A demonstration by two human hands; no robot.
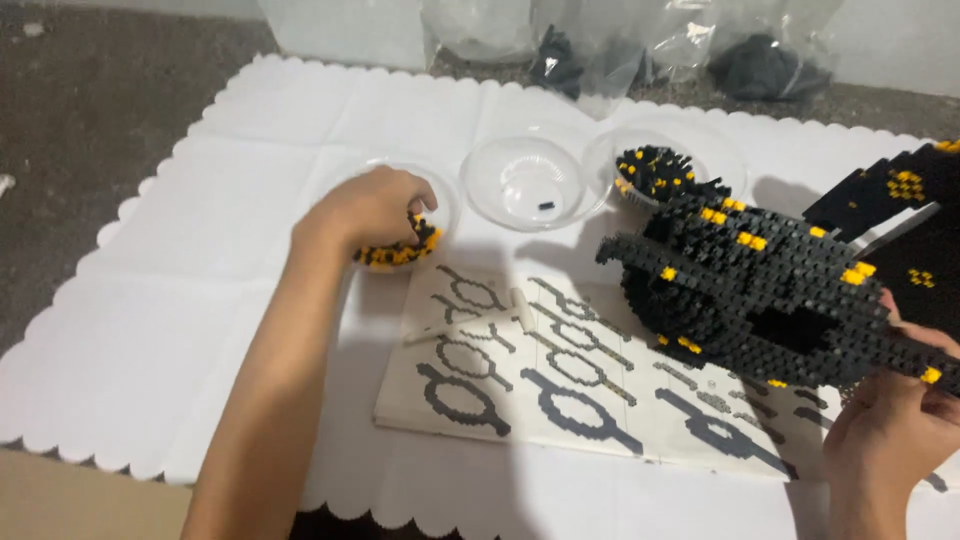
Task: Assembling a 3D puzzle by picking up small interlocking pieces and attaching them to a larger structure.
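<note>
Left hand (372,208) is down in the clear bowl of yellow and black bricks (405,248), fingers curled together into the pile; whether they pinch a piece, I cannot tell. Right hand (895,430) sits at the lower right corner, fingers closed on the underside of the black brick model with yellow studs (760,290), holding it tilted above the instruction sheet (560,380). A small white tool (470,318) lies on the sheet, near the left forearm. Beyond, an almost empty clear bowl (528,185) stands between the first bowl and a third bowl of black and yellow pieces (655,172), which the model's tip nearly meets. The white scalloped mat (170,330) has open room on its left side, up to its wavy edge. Plastic bags (600,50) line the far edge.
</note>
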